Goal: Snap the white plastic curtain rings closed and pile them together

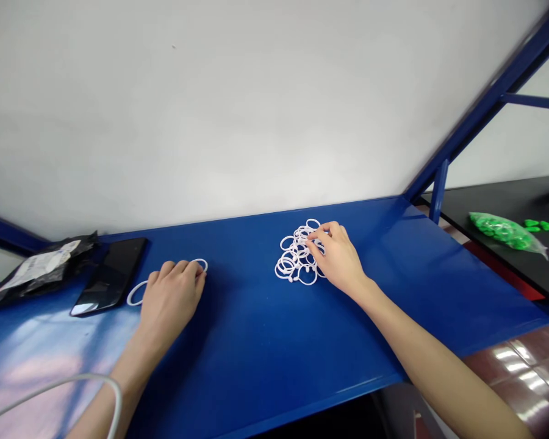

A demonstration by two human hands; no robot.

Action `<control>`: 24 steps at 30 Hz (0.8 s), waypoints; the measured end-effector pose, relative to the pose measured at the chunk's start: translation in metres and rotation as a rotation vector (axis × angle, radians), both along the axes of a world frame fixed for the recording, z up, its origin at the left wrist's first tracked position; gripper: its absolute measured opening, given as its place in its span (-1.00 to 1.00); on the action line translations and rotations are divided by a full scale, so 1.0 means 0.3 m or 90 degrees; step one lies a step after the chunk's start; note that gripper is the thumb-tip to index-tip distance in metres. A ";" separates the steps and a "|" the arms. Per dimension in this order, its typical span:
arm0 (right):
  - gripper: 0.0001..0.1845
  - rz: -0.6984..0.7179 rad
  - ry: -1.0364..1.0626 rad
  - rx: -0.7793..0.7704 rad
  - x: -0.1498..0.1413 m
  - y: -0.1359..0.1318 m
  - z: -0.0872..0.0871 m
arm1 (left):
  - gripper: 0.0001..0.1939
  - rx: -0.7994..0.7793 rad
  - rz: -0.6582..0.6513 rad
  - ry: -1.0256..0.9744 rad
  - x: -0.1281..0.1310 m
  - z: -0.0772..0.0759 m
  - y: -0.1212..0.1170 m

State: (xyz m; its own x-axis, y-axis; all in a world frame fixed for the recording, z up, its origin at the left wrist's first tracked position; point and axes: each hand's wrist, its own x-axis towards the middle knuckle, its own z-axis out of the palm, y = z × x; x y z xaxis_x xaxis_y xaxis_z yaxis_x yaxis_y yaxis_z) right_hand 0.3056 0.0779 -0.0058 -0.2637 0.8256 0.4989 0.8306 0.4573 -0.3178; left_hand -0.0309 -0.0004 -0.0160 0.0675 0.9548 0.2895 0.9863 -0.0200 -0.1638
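Observation:
A pile of several white plastic rings (296, 259) lies on the blue shelf (256, 341) near the wall. My right hand (337, 256) rests on the pile's right side, with thumb and fingers pinched on one ring. My left hand (171, 296) lies knuckles up on the shelf to the left, fingers curled over white rings. One ring (201, 264) pokes out past the fingertips and another ring (136, 294) shows at the hand's left side.
A black phone (110, 275) lies left of my left hand, beside a black plastic bag with a label (41, 268). A white cable (73, 384) loops at the bottom left. On a dark table to the right sits a bag of green parts (505, 231). Blue frame struts (485, 103) rise at right.

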 end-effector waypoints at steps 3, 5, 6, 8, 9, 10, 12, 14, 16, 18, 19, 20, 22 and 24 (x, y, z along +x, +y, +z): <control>-0.80 0.037 0.020 0.029 -0.028 -0.038 0.017 | -0.76 0.009 -0.087 -0.169 0.052 0.018 -0.013; -0.81 0.094 0.032 0.041 -0.053 -0.074 0.022 | -0.80 -0.028 -0.144 -0.329 0.096 0.033 -0.031; -0.81 0.134 0.037 0.040 -0.068 -0.095 0.022 | -0.81 -0.058 -0.164 -0.398 0.120 0.040 -0.043; -0.81 0.225 0.053 0.018 -0.098 -0.141 0.017 | -0.83 -0.126 -0.196 -0.496 0.168 0.054 -0.067; -0.78 0.274 0.066 -0.002 -0.113 -0.163 0.011 | -0.83 -0.162 -0.215 -0.533 0.190 0.060 -0.078; -0.74 0.322 0.077 -0.030 -0.126 -0.182 0.005 | -0.83 -0.194 -0.234 -0.565 0.210 0.063 -0.088; -0.74 0.398 0.101 -0.078 -0.144 -0.210 -0.008 | -0.81 -0.245 -0.258 -0.622 0.239 0.065 -0.101; -0.81 0.429 0.134 -0.120 -0.150 -0.221 -0.016 | -0.80 -0.273 -0.261 -0.668 0.254 0.059 -0.108; -0.87 0.420 0.186 -0.174 -0.148 -0.220 -0.016 | -0.82 -0.288 -0.240 -0.720 0.258 0.052 -0.109; -0.88 0.392 0.254 -0.257 -0.144 -0.214 -0.007 | -0.80 -0.299 -0.211 -0.800 0.256 0.049 -0.108; -0.88 0.377 0.294 -0.305 -0.143 -0.212 -0.001 | -0.78 -0.301 -0.194 -0.845 0.253 0.049 -0.106; -0.89 0.365 0.335 -0.354 -0.144 -0.211 0.004 | -0.76 -0.301 -0.178 -0.884 0.251 0.050 -0.103; -0.89 0.356 0.410 -0.437 -0.147 -0.212 0.011 | -0.78 -0.293 -0.153 -0.930 0.244 0.055 -0.095; -0.88 0.360 0.448 -0.490 -0.152 -0.215 0.011 | -0.80 -0.289 -0.138 -0.935 0.238 0.057 -0.087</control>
State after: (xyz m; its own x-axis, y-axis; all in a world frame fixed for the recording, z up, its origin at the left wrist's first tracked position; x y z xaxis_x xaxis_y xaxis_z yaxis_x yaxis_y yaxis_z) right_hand 0.2599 0.0135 -0.0025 -0.5530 0.8268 0.1033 0.1044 0.1918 -0.9759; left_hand 0.0405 -0.0267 0.0011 0.1376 0.9874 -0.0783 0.2410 0.0433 0.9696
